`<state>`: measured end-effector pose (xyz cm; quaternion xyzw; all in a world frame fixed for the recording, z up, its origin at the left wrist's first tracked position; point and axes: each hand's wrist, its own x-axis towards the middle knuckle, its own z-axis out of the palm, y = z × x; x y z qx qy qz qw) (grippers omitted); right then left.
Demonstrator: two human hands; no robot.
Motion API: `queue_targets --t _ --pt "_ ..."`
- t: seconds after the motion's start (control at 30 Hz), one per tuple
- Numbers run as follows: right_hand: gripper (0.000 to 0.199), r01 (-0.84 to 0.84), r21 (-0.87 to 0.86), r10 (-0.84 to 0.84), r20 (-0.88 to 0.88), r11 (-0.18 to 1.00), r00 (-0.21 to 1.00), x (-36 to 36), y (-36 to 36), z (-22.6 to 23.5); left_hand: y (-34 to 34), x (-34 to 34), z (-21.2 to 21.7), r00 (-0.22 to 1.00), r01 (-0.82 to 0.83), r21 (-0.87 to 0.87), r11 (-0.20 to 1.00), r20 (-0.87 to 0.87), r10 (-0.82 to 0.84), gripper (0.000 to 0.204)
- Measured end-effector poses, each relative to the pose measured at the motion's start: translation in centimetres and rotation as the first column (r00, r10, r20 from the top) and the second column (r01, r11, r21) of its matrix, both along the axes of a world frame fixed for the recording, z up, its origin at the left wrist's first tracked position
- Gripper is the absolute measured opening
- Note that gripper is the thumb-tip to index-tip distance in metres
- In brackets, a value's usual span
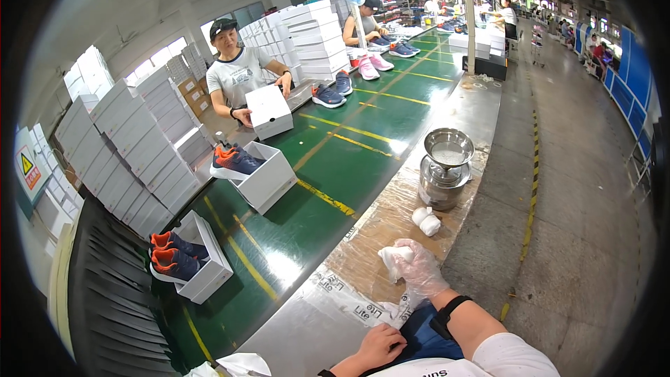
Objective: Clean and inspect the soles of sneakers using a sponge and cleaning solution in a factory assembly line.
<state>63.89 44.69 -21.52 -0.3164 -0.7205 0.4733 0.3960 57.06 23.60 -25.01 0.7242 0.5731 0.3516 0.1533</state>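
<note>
My right hand (421,272), in a clear plastic glove, is closed round a white wad (391,262), which may be cloth or paper. It rests on the brown-covered part of the metal side table (352,255). Just beyond it lies a bunched white bundle (426,221), and behind that a steel canister (442,185) with a mesh-bottomed metal bowl (449,148) on top. My bare left hand (382,345) is near the table's close edge, fingers curled in, with nothing visible in it. Crumpled printed plastic film (366,307) lies between my hands.
A green conveyor (279,265) carries open white boxes (269,185) with navy and orange sneakers (178,257). Across it a person (241,73) holds a white box lid (269,108); another person (363,24) sits farther along. Stacked boxes (132,146) line the far side. A post (470,28) rises at the table's far end.
</note>
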Motion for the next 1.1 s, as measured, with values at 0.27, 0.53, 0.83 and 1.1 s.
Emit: queue_targets --t 0.27,0.53,0.83,1.1 --pt "0.033 0.015 0.042 -0.016 0.020 0.999 1.000 0.0 0.0 -0.1 0.0 0.0 -0.2 1.000 0.011 -0.003 1.000 0.012 -0.011 0.008" --pt "0.030 0.042 0.039 -0.044 0.059 0.998 0.997 0.0 -0.3 0.8 0.2 -0.1 -0.5 0.999 0.020 0.007 1.000 0.032 -0.020 0.006" --pt "0.029 0.023 0.105 -0.029 0.053 0.994 0.998 -0.1 0.5 -0.5 0.5 -0.2 -1.0 0.999 0.028 0.012 1.000 0.042 -0.029 0.006" --pt "0.028 0.010 0.022 -0.011 0.039 1.000 0.999 -0.1 0.7 -0.5 1.0 -0.1 -1.3 0.999 0.044 0.014 0.999 0.027 -0.044 0.006"
